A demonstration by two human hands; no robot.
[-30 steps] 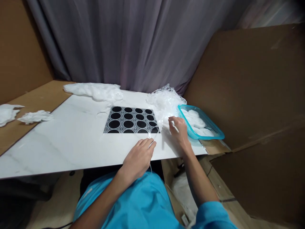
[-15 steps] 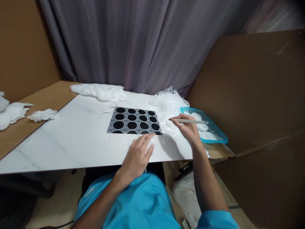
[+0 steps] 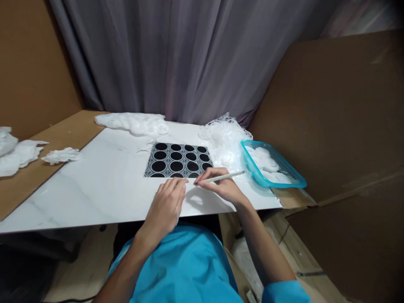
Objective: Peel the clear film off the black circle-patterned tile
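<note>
While left hand [image 3: 166, 206] stays, right hand [image 3: 221, 187] nearer, stick [image 3: 222, 177] level

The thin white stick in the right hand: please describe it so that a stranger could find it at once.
On the white marble-look table, look at the near edge of the black mat with round holes. There the right hand pinches a thin white stick, pointing toward the turquoise basket. It is the only straight, rigid white thing; the other white things are crumpled.
</note>
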